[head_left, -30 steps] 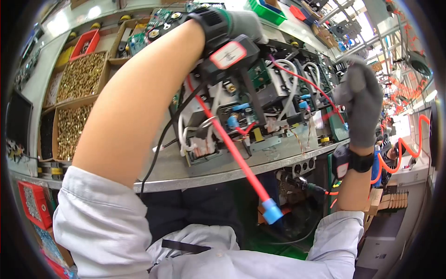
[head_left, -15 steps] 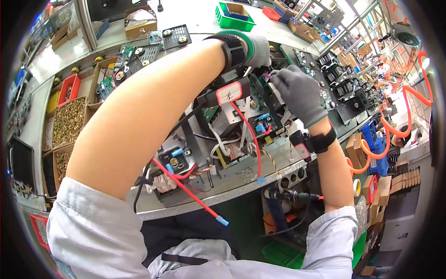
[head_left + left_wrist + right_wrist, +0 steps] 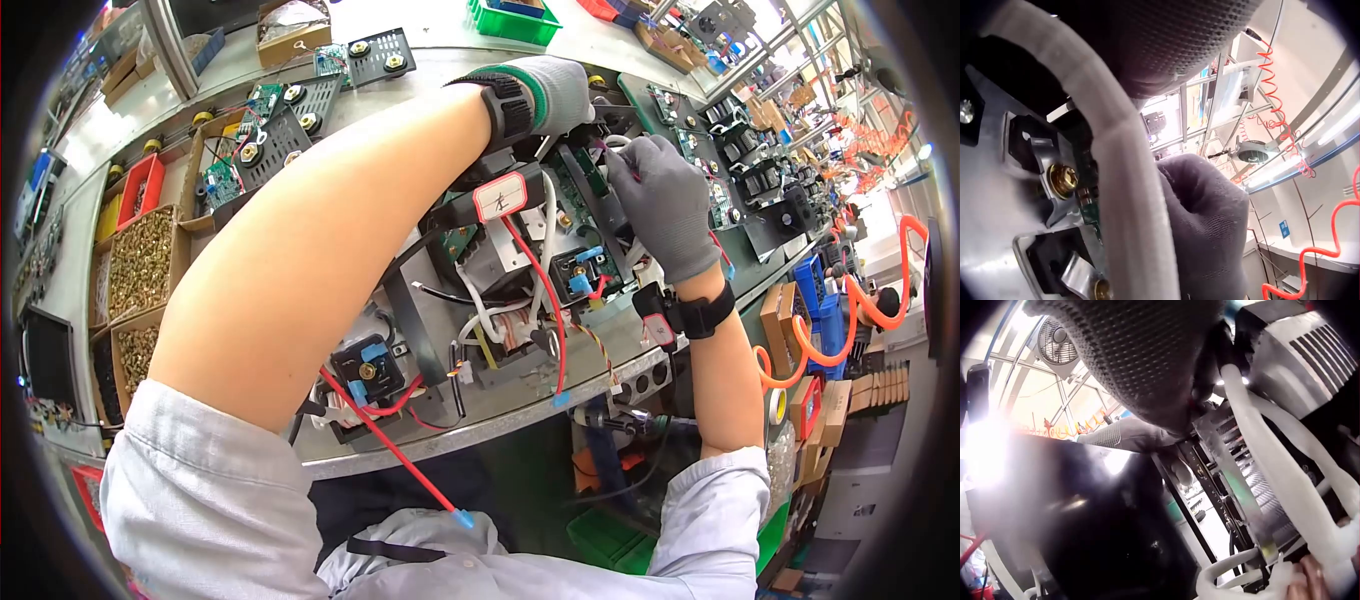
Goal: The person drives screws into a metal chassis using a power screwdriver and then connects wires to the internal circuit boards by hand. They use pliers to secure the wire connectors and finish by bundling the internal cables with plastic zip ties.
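Observation:
In the head view, the gloved left hand (image 3: 560,92) is at the back edge of an electronic unit with a metal heat sink (image 3: 503,250); the fingertips are hidden. The gloved right hand (image 3: 663,205) bends its fingers beside a dark upright panel (image 3: 598,200) at the unit's right. Whether either hand grips anything is unclear. A thick white sleeved cable (image 3: 1132,187) crosses the left wrist view, the bent right hand (image 3: 1207,219) behind it. In the right wrist view, white sleeved cables (image 3: 1279,462) run beside the right hand's glove (image 3: 1147,362).
Red leads with blue ends (image 3: 400,455) hang near the bench's front edge (image 3: 450,437). Bins of brass parts (image 3: 140,262) stand at the left, more circuit assemblies (image 3: 740,150) at the right. A green tray (image 3: 515,25) lies behind, and an orange coiled hose (image 3: 810,350) hangs at the right.
The right hand has moved left from the far right to the unit, close to the left hand. The head view has shifted, and the left hand now appears slightly further right and lower.

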A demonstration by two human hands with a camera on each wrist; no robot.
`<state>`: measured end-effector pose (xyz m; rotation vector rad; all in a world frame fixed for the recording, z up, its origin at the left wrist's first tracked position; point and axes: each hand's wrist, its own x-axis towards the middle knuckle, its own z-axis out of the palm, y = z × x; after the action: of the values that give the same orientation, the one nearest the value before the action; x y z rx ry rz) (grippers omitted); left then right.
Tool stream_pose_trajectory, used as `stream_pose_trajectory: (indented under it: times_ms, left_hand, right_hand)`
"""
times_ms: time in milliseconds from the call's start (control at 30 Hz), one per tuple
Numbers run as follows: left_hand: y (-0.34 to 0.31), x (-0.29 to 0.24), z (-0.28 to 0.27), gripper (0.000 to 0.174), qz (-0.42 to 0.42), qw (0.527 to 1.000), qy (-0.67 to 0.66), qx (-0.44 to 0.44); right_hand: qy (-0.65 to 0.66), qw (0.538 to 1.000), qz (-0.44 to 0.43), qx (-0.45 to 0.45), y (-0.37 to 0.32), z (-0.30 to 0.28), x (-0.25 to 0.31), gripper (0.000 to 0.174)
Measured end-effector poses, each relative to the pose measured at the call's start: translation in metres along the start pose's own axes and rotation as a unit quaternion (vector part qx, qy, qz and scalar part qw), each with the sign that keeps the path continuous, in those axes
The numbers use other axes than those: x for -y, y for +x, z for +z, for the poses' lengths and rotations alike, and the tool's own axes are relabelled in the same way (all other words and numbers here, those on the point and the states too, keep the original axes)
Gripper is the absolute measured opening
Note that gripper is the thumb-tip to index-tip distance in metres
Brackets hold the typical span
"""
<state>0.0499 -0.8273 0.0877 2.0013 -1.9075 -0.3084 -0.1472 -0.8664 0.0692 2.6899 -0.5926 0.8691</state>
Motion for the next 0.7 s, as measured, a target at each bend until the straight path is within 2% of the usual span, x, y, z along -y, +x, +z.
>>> stream_pose_trajectory:
  times_ms: [67,133,233,333,367,433,567,700]
  left_hand:
    - [-0.001,-0.002,-0.001,0.04,-0.003,1.0,-0.006,0.002]
    - [-0.003,-0.002,0.0,0.039,-0.004,1.0,0.003,-0.01]
    - [-0.003,-0.003,-0.001,0.039,-0.009,1.0,0.02,-0.001]
    - [-0.005,0.002,0.0,0.038,0.014,0.998,0.041,-0.038]
    - [-0.006,0.002,0.0,0.038,-0.006,0.999,0.008,-0.04]
    - [-0.012,0.0,-0.005,0.038,0.006,0.999,0.014,-0.034]
    - [-0.015,0.0,-0.006,0.036,-0.001,0.999,0.037,-0.027]
    - [-0.011,0.009,-0.001,0.038,-0.018,0.998,0.03,-0.05]
  right_hand:
    - [0.002,1.0,-0.004,-0.009,0.0,0.0,0.002,0.017]
    - [-0.035,0.999,-0.027,0.032,0.0,0.001,0.003,0.016]
    - [-0.023,0.997,-0.051,0.056,0.004,-0.002,0.003,0.015]
    - [-0.058,0.997,-0.024,0.049,0.007,0.007,0.0,0.014]
    - [-0.058,0.997,-0.023,0.05,0.008,0.01,-0.001,0.014]
    - [-0.088,0.995,-0.017,0.044,0.012,0.015,-0.001,0.012]
    - [-0.055,0.997,-0.042,0.041,0.011,0.019,0.007,0.009]
    - [-0.052,0.998,-0.015,0.011,0.011,0.026,0.005,0.011]
